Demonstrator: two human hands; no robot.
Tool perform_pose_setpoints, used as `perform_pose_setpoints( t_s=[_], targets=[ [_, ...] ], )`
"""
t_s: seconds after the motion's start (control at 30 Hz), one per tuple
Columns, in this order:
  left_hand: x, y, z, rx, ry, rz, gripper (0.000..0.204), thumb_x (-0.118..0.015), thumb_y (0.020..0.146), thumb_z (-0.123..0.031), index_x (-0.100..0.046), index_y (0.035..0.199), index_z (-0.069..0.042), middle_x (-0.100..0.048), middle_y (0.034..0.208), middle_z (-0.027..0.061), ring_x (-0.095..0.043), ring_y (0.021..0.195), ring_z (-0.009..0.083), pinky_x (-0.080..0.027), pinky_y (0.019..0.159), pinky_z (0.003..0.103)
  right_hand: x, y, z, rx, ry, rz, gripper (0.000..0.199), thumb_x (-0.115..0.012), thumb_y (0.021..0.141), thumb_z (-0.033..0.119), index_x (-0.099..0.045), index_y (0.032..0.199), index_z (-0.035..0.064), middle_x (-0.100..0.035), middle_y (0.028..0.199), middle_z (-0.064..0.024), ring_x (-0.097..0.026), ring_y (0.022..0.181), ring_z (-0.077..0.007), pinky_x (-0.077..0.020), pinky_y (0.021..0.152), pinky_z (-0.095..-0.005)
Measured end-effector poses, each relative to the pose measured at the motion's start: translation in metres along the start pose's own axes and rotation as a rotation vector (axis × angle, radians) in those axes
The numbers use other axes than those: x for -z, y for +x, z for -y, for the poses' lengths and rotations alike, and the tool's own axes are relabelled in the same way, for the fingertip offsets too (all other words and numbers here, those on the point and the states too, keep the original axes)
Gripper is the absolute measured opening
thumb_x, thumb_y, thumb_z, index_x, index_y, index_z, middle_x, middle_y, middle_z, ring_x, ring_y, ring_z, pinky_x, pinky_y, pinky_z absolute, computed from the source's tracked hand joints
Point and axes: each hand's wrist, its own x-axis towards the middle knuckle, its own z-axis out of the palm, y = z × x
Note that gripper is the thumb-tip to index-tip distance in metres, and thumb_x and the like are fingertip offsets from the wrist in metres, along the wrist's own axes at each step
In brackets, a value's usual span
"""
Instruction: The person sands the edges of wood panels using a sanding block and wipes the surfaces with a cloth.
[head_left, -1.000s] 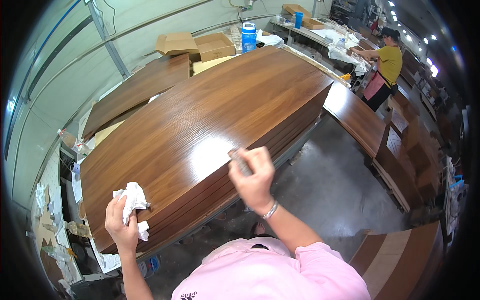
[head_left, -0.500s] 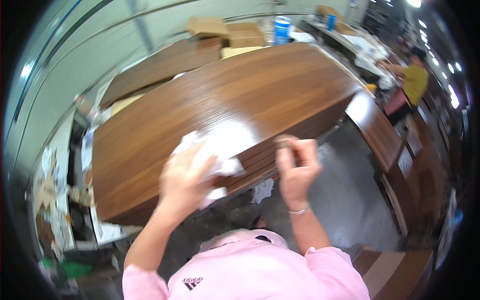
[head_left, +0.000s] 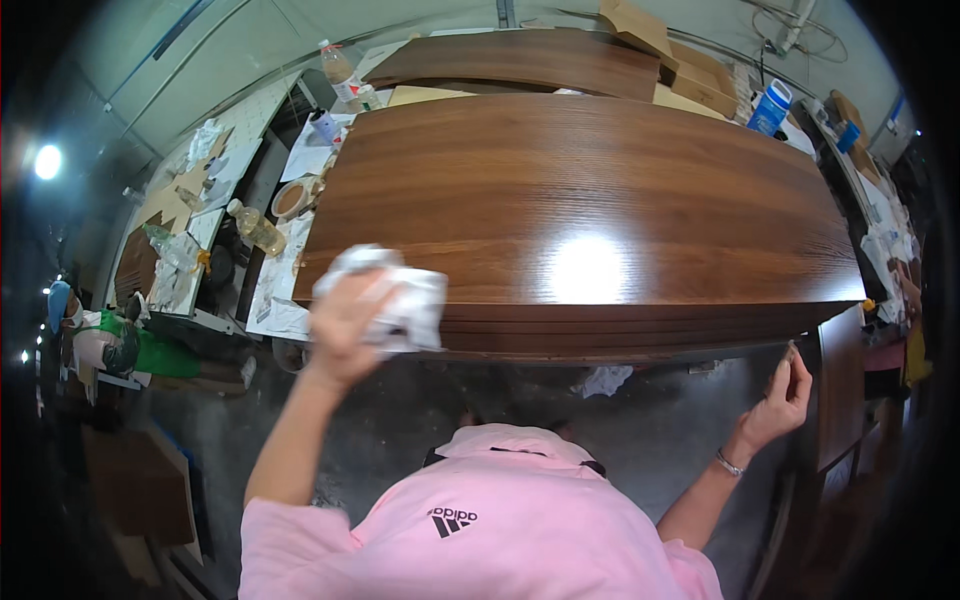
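A stack of dark brown wood-grain panels (head_left: 480, 210) lies in front of me, with a bright glare on the top one. My left hand (head_left: 345, 330) is closed around a crumpled white cloth (head_left: 418, 308) at the front edge, towards the stack's left end; both are slightly blurred. Off to the right, my right hand (head_left: 778, 408) is raised just below the front right corner. Its thumb and fingers pinch together at a small dark thing too small to name. A bracelet circles that wrist.
Left of the stack stand plastic bottles (head_left: 258, 228) and a round tub (head_left: 292, 199). Another panel (head_left: 520, 60), an open cardboard box (head_left: 700, 78) and a blue canister (head_left: 770, 107) sit behind. A white rag (head_left: 603, 381) lies on the floor. People are at both sides.
The view has turned, so the stack now lies square before me. My right hand has moved away from the stack's front edge to its right corner. The left still grips the cloth.
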Motion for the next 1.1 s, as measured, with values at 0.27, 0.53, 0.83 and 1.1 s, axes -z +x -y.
perform_pose_setpoints(
  t_s=[0.27,0.53,0.83,1.1],
  targets=[
    [0.061,0.012,0.056,0.415,0.015,-0.314,0.038,-0.07,0.079,0.004,-0.066,0.117,0.002,-0.068,0.117,0.018,-0.066,0.107,0.0303,-0.05,0.094,0.036,-0.072,-0.014,0.075,-0.14,0.503,0.512,0.032,-0.057,0.088,-0.001,-0.062,0.119,-0.0051,-0.065,0.111,-0.0098,-0.061,0.096,-0.0133,-0.049,0.084,-0.0241],
    [0.0,0.088,-0.064,0.395,-1.43,0.155,0.047,-0.059,0.1,-0.036,-0.062,0.125,0.003,-0.066,0.122,0.0118,-0.063,0.11,0.0206,-0.051,0.094,0.036,-0.169,-0.071,0.177,-0.164,0.992,1.271,0.036,-0.074,0.077,0.015,-0.065,0.107,-0.0044,-0.063,0.106,-0.0157,-0.058,0.102,-0.0225,-0.0463,0.093,-0.0349],
    [0.024,0.01,-0.055,0.668,-2.012,0.062,0.032,-0.069,0.092,-0.008,-0.059,0.122,0.0,-0.066,0.105,0.0073,-0.066,0.091,0.0127,-0.056,0.079,0.026,-0.21,-0.094,0.179,-0.184,0.822,1.733,0.03,-0.08,0.076,0.017,-0.073,0.1,0.0006,-0.058,0.116,-0.0112,-0.055,0.107,-0.0207,-0.0414,0.094,-0.0332],
    [0.045,0.011,-0.012,0.191,-0.242,-0.021,0.041,-0.072,0.07,-0.002,-0.071,0.11,-0.012,-0.063,0.098,0.0045,-0.058,0.092,0.0254,-0.048,0.08,0.038,-0.244,-0.09,0.179,0.82,-0.278,1.298,0.07,-0.081,0.074,0.024,-0.054,0.139,0.0173,-0.037,0.15,-0.0215,-0.032,0.138,-0.0454,-0.0317,0.112,-0.053]
  ],
)
